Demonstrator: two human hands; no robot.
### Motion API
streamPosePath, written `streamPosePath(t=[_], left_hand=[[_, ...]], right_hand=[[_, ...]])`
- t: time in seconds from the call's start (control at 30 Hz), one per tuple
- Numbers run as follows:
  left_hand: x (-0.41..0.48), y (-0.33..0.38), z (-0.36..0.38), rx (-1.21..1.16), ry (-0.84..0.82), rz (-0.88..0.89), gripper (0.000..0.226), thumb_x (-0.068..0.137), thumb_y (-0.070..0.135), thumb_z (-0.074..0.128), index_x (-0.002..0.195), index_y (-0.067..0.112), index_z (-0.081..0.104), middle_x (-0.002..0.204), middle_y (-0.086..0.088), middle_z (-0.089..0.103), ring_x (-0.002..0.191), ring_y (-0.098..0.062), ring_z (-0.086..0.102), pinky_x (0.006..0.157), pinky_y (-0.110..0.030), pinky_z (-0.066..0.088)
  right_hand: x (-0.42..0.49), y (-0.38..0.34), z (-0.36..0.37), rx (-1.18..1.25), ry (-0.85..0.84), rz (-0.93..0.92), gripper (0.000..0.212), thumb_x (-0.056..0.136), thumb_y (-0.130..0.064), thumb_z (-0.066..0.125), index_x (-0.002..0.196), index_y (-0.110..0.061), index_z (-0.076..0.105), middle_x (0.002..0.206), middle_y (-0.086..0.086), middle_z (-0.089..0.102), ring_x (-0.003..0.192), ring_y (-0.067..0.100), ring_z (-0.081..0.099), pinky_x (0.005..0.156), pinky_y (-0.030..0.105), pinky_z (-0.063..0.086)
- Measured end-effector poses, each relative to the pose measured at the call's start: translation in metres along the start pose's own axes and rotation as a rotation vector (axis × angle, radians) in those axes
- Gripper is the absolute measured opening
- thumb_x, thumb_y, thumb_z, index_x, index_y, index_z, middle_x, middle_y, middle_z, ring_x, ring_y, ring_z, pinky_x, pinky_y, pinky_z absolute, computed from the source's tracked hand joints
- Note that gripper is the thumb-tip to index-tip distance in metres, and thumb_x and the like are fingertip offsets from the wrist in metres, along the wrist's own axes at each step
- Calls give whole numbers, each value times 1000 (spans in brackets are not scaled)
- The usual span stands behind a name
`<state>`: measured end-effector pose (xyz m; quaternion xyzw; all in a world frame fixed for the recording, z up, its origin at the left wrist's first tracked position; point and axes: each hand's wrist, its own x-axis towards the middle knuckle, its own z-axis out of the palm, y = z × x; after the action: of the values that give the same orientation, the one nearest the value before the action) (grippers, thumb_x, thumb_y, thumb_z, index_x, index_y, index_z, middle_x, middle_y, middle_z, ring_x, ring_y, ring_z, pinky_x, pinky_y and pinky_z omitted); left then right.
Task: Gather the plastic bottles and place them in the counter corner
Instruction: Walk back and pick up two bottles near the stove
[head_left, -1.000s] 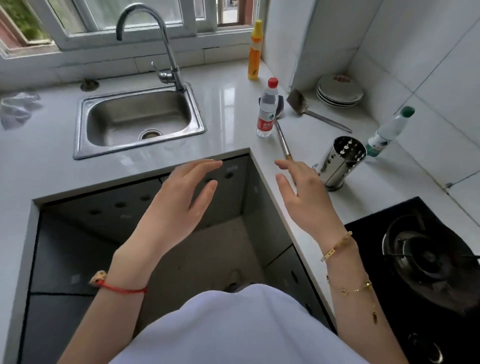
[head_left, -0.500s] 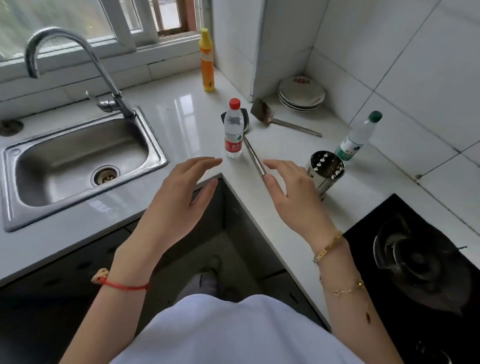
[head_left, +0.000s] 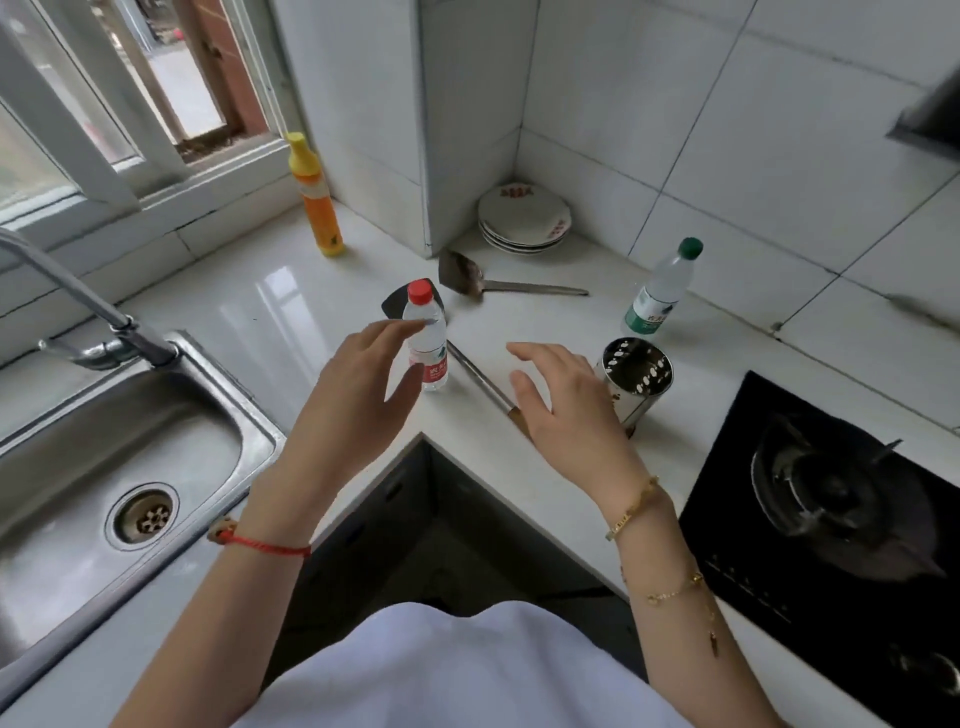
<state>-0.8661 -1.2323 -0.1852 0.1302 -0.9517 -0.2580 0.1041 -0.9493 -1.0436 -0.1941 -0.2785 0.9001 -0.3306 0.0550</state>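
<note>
Plastic bottles on the white glossy counter (head_left: 249, 312): three counted. Red-capped water bottle (head_left: 427, 347), clear, ribbed, red label, stands upright near the counter's inner edge, in front of a dark flat spatula head. Green-capped water bottle (head_left: 658, 293), clear with green label, stands leaning by the tiled right wall. Orange squeeze bottle (head_left: 317, 203), opaque, yellow cap, upright by the window sill, beside the tiled pillar. Left hand (head_left: 358, 395) is spread open, fingertips at the red-capped bottle's shoulder; whether they touch it I cannot tell; not clasped. Right hand (head_left: 566, 400) is open, palm down, holding nothing, over the counter just beside a perforated steel utensil holder (head_left: 635, 378), cylindrical, shiny; contents not visible. Two metal-handled utensils lie flat: a long steel handle (head_left: 480, 382) running under the right hand, and a metal turner (head_left: 470, 278) nearer the corner. Stack of white plates (head_left: 523, 218), about four, sits in the counter corner. Stainless sink (head_left: 119, 457), basin bare, at left; black gas hob (head_left: 841, 499) at right.
</note>
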Motion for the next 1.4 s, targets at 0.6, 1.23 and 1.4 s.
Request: streamPosePath(t=[0.6,1.23,1.4], left_hand=[[142,-48,52,151,-124,42,43,83,8,64,125,11,56,125,-15,58,114,-37,46,86,-45,50],[165,-28,50,-27,-63,-24,33,67,4,73,98,15,68,96,-6,62,91,-26,55,74,-35,51],[180,3,29,-70,31,67,35,64,5,74,97,18,71,92,-3,65,83,-23,57,69,-30,45]], right_hand=[[53,10,1,-9,54,167,37,98,-27,40,133,-17,50,135,0,53,126,18,43,106,28,33],[108,59,-17,-3,36,153,37,98,-27,41,133,-17,49,135,0,52,127,18,41,105,28,34],[132,84,-43,-65,105,159,38,98,-26,40,133,-14,49,136,5,52,127,22,43,107,32,35]])
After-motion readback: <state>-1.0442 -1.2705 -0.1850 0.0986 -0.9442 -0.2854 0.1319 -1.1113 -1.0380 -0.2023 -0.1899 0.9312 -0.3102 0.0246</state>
